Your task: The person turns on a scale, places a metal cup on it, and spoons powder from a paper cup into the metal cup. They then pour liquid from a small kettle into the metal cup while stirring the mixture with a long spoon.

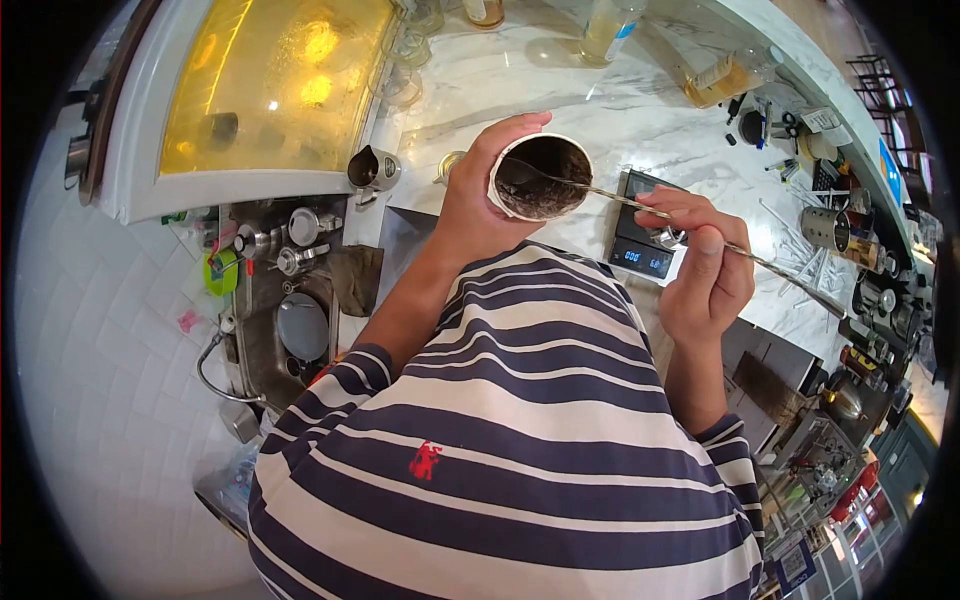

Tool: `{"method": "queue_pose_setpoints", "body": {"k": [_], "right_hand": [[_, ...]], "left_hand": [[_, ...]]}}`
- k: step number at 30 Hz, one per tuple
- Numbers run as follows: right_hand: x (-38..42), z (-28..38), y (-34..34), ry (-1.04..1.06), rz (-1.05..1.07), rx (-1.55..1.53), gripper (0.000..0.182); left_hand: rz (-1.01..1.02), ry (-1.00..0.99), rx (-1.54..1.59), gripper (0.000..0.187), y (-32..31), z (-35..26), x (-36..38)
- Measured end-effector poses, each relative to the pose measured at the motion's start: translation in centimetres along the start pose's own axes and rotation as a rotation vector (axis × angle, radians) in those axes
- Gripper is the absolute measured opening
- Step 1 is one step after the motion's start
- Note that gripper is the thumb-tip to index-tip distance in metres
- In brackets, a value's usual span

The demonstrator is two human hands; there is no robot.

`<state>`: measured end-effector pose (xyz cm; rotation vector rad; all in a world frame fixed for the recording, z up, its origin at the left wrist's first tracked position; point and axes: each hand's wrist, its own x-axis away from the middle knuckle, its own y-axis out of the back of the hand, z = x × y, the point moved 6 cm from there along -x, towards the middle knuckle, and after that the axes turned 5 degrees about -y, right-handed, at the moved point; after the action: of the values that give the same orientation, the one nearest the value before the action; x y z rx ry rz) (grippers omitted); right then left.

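My left hand (468,205) is wrapped round a white-rimmed cup (550,150), tilted so that its mouth faces me. Dark brown powdery stuff (545,202) lies inside and clings to the wall. Between the thumb and fingers of my right hand (705,260) is a long bar spoon (790,276) with a twisted shaft. Its bowl end reaches into the cup, over the dark contents. Below and between the hands, a black digital scale (622,225) with a lit display sits on the marble counter (480,85).
A small steel pitcher (375,172) stands left, beside a yellow-lit glass case (270,90). Beneath it is a sink (262,345) with metal ware. Bottles (733,78) line the back; straws (800,235) and a perforated steel holder (825,228) are at right.
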<state>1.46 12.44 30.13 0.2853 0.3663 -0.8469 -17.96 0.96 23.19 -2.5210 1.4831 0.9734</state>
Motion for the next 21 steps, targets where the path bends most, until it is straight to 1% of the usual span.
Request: {"method": "queue_pose_setpoints", "body": {"k": [5,8,11,13,16,20,21], "right_hand": [[1.3,-2.2,-0.2,-0.233,-0.162,-0.184,0.029],[2.5,-4.8,0.5,-0.364,-0.253,-0.274,0.029],[3.8,-6.7,1.1,-0.477,-0.326,-0.339,0.029],[4.6,-7.5,1.8,-0.518,-0.38,-0.38,0.028],[5.3,-6.9,3.6,-0.511,-0.436,-0.431,0.028],[7.1,-5.3,9.0,-0.47,-0.592,-0.377,0.03],[7.7,-5.0,10.7,-0.464,-0.641,-0.344,0.03]], "left_hand": [[0.061,0.021,0.043,0.088,1.0,1.3,0.3],[0.13,0.151,0.071,0.084,1.3,2.1,0.9],[0.184,0.229,0.067,0.083,1.4,2.2,1.1],[0.182,0.278,0.067,0.082,1.4,3.0,1.5],[0.196,0.334,0.02,0.081,0.6,3.9,1.9],[0.206,0.382,-0.004,0.079,-1.2,4.9,2.6],[0.174,0.335,-0.035,0.078,-1.6,4.9,2.6]]}}
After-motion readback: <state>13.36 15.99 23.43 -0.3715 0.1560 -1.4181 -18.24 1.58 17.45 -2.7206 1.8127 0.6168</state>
